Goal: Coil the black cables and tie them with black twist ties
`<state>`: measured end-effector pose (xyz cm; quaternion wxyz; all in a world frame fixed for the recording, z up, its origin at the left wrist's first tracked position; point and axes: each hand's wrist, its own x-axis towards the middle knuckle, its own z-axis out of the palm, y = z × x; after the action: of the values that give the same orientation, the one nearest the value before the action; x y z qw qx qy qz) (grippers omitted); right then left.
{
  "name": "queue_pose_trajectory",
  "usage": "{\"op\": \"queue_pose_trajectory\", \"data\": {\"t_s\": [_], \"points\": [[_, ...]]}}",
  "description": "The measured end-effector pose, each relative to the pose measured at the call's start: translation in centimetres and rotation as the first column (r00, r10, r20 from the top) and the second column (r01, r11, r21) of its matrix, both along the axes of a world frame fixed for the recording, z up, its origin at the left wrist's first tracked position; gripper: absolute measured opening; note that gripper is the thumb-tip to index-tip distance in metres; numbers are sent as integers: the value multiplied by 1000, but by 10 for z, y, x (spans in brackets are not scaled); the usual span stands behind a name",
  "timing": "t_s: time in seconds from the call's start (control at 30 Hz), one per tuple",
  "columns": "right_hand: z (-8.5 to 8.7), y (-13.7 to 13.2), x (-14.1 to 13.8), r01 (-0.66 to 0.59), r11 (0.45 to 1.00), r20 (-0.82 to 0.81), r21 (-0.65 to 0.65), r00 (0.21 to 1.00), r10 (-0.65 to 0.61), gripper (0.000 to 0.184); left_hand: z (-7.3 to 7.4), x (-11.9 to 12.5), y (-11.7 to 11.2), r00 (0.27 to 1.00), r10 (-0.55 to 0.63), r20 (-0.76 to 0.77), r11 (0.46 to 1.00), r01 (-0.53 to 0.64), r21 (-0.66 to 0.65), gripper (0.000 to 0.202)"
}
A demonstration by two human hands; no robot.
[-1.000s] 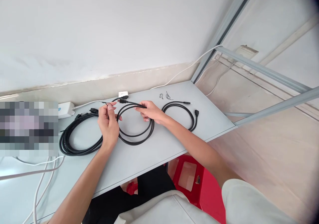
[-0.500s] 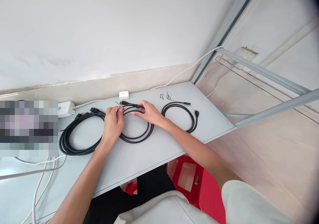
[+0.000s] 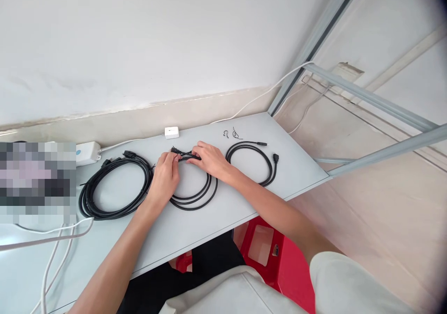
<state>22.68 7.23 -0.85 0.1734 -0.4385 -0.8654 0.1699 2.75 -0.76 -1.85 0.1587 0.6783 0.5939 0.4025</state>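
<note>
A coiled black cable [image 3: 190,156] lies on the grey table between my hands, its strands gathered at the top and its loops resting lower down. My left hand [image 3: 165,175] pinches the bundle close to a black plug [image 3: 175,150]; a thin dark tie seems to be at these fingertips, too small to make out clearly. Thumb and fingers of my right hand [image 3: 210,161] close round the same strands a little to the right. Left of my hands sits a thicker black cable coil [image 3: 89,203]. Another black coil [image 3: 270,173], loosely looped, is on the right.
Small black twist ties [image 3: 236,134] lie at the back. A white adapter box [image 3: 172,132] and a white power strip [image 3: 88,153] stand along the wall. White cords [image 3: 52,258] trail at left. A metal frame [image 3: 384,149] borders the right; a red stool [image 3: 293,262] is below.
My left hand has shifted slightly right, nearer my right hand. The strands between them are drawn closer together, and the lower loops have spread a bit toward me.
</note>
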Motion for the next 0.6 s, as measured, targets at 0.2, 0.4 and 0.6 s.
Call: {"op": "queue_pose_trajectory", "data": {"t_s": [0.2, 0.4, 0.6], "points": [[7, -5, 0, 21, 1000, -169, -24, 985, -25, 38, 12, 3, -4, 996, 61, 67, 993, -67, 95, 28], [28, -13, 0, -58, 989, -517, -134, 856, -20, 29, 20, 3, -7, 931, 61, 360, 997, -77, 29, 28], [36, -24, -4, -272, 920, -705, -281, 709, -5, 30, 29, 6, -10, 835, 3, 551, 996, 44, -72, 37]]}}
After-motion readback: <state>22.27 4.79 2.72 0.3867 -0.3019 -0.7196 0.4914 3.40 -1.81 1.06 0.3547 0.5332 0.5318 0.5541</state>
